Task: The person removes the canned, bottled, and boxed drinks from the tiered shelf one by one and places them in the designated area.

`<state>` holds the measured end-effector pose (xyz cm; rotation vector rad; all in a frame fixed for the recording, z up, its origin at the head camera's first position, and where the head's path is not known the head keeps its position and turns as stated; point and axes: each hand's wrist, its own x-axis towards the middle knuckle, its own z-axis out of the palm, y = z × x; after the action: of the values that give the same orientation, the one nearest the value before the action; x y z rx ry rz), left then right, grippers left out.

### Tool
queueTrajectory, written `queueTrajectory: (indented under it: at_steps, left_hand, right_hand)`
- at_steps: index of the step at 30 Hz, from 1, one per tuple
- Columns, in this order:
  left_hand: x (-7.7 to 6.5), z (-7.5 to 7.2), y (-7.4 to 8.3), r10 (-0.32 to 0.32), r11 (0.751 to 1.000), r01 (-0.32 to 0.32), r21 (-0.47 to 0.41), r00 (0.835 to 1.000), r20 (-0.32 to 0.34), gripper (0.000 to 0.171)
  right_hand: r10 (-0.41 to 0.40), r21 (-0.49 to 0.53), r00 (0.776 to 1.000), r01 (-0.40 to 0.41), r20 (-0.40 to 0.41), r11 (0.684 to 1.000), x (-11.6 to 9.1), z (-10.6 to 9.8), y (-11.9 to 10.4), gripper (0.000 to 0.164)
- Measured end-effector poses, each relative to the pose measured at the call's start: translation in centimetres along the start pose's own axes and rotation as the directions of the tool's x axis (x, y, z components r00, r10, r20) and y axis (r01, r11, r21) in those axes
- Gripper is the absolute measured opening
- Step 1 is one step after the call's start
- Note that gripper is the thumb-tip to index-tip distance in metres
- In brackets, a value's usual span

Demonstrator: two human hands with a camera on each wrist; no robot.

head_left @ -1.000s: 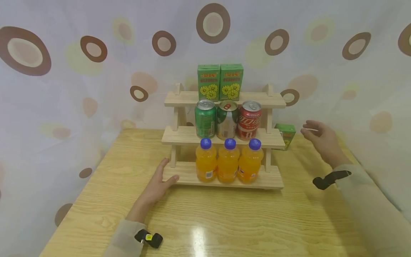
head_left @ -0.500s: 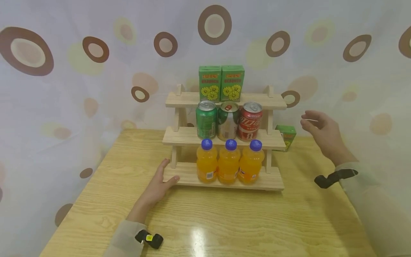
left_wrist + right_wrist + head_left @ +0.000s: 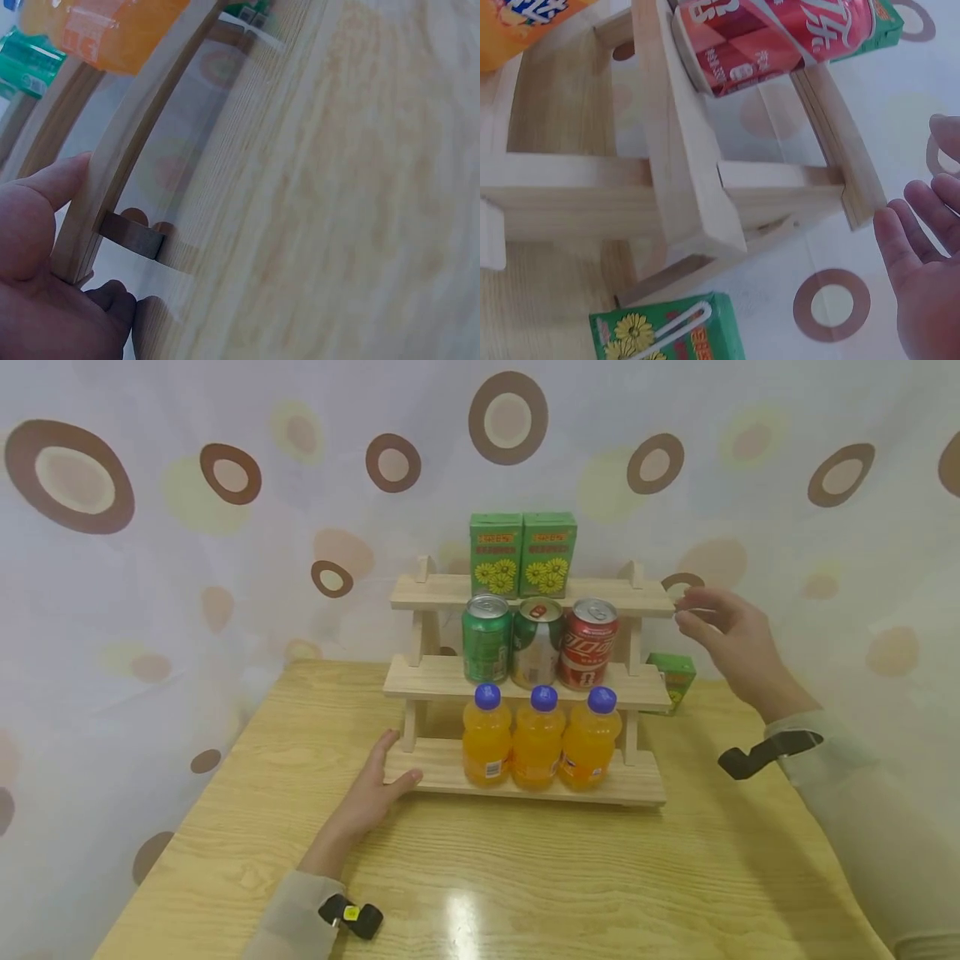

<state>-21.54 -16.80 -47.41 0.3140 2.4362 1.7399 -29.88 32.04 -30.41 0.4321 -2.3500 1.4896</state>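
A three-tier wooden display rack (image 3: 426, 675) stands on the table. My left hand (image 3: 367, 797) holds the left end of its bottom tier; in the left wrist view the thumb (image 3: 64, 180) lies over the board and fingers curl beneath. Beside the right end of the top tier, my right hand (image 3: 742, 647) is raised with relaxed fingers and nothing in them; its fingertips come right up to that board's end in the right wrist view. A green drink carton (image 3: 678, 675) with a white straw (image 3: 671, 330) stands on the table behind the rack's right side.
Two green drink cartons (image 3: 496, 556) stand on the top tier. The middle tier bears a green can (image 3: 486, 643), a dark green can (image 3: 537, 647) and a red cola can (image 3: 589, 643). Three orange drink bottles (image 3: 538, 743) fill the bottom tier's middle. A patterned curtain (image 3: 285, 560) hangs behind.
My right hand has risen from near the loose carton, then moved left to the top tier's right end. My left hand keeps its hold on the rack.
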Motion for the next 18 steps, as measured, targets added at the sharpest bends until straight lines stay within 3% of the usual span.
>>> queueTrajectory:
  at_steps: [3, 9, 12, 18]
  left_hand:
    - [-0.1, 0.1, 0.3, -0.007, 1.0, 0.007, -0.014, 1.0, 0.006, 0.081]
    - [-1.1, 0.0, 2.9, -0.028, 0.998, 0.03, -0.052, 0.999, 0.031, 0.078]
    - [-1.5, -0.1, 3.7, -0.027, 0.998, 0.028, -0.048, 0.999, 0.036, 0.078]
    - [-1.4, -0.2, 3.6, -0.038, 0.998, 0.039, -0.04, 0.999, 0.034, 0.077]
  right_hand:
    - [-0.008, -0.012, 1.0, 0.008, -0.001, 1.0, 0.5, 0.6, -0.7, 0.04]
    - [0.015, -0.121, 1.0, -0.014, 0.013, 0.993, 1.4, 1.6, -2.0, 0.046]
    - [0.029, -0.128, 0.999, -0.026, 0.026, 0.992, 2.2, 2.2, -2.6, 0.05]
    - [0.04, -0.12, 0.998, -0.034, 0.045, 0.992, 3.6, 3.7, -4.0, 0.053]
